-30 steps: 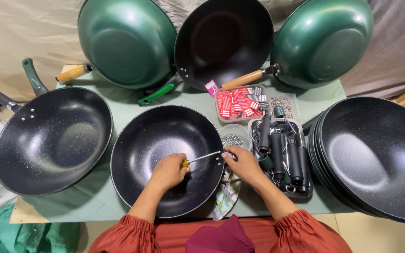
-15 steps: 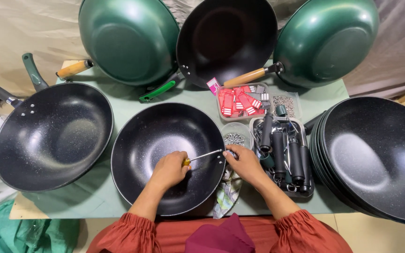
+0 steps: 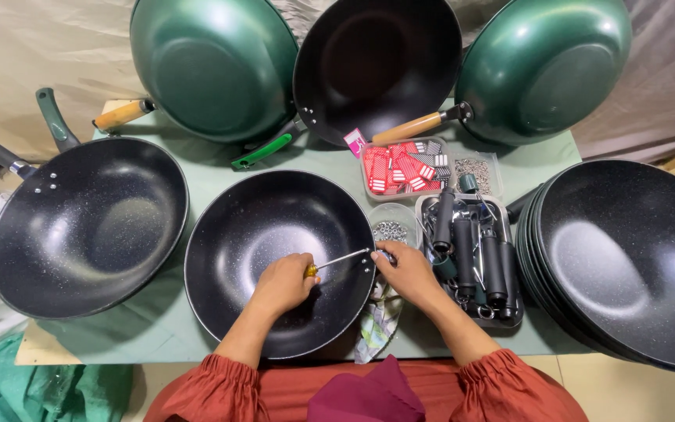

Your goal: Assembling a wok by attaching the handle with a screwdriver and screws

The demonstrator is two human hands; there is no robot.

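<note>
Far left, a black speckled pan [image 3: 87, 227] sits on the green counter [image 3: 197, 176], its dark handle poking off the edge. Behind it a green pan [image 3: 212, 66] with a wooden handle leans upright. In the middle, right in front of the person, lies the black pan [image 3: 275, 262] being worked on, mouth up, flat on the counter. The left hand [image 3: 283, 283] is inside that pan, fingers clenched round the yellow grip of a screwdriver [image 3: 337, 260]; the shaft runs right, out to the pan's rim. There the right hand [image 3: 408, 270] pinches at the rim just where the tip lands, fingers closed on something too small to make out. A patterned cloth [image 3: 376, 324] hangs under that hand. Just beyond the rim, a small clear cup of screws [image 3: 391, 228]. Behind, another black pan [image 3: 376, 66] stands upright, and a red-filled clear box [image 3: 404, 166] lies flat. Next over, a tray of black handles [image 3: 474, 258], then a third green pan [image 3: 544, 70] leaning, and far right a stack of black pans [image 3: 626, 262].
</note>
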